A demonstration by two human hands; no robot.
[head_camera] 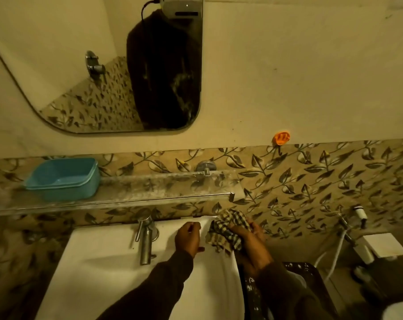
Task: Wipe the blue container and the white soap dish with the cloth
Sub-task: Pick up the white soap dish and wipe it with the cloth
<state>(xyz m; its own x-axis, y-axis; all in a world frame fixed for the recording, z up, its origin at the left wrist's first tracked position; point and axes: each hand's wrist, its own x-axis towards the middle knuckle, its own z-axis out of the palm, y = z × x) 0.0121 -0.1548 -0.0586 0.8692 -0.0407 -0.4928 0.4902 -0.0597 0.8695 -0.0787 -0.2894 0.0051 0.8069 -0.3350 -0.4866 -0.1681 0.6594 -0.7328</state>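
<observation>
The blue container stands open and upright at the left of the glass shelf, well away from both hands. My left hand is curled on a white soap dish at the sink's back right corner; the dish blends with the white sink, so its outline is hard to make out. My right hand grips a bunched checked cloth, which is pressed against the right side of the dish.
A steel tap rises from the white sink just left of my left hand. A mirror hangs above the shelf. An orange hook is on the wall. A hand sprayer and a white wall fixture are at right.
</observation>
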